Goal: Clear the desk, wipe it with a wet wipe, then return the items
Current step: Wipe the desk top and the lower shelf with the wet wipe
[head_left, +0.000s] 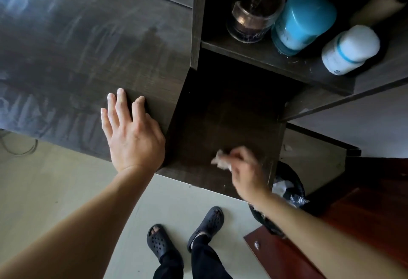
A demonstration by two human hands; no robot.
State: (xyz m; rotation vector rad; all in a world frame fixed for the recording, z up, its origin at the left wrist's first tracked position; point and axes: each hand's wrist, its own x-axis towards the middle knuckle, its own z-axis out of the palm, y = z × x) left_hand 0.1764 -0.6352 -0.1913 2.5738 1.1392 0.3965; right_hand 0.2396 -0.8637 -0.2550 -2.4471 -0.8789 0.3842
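Observation:
The dark wooden desk (72,53) shows damp streaks across its top. My left hand (132,133) lies flat on the desk near its front edge, fingers spread. To the right, my right hand (245,170) pinches a crumpled white wet wipe (220,160) against the lower dark shelf surface (220,110) beside the desk; the hand is blurred. Up on the shelf above (260,54) stand a clear jar (254,11), a blue-capped bottle (302,20) and a white bottle (348,51).
A bin with a black bag (289,192) holding crumpled waste sits on the floor under my right forearm. A reddish wooden panel (309,252) lies at lower right. My feet in dark clogs (185,232) stand on the pale floor. A cable (19,148) loops at far left.

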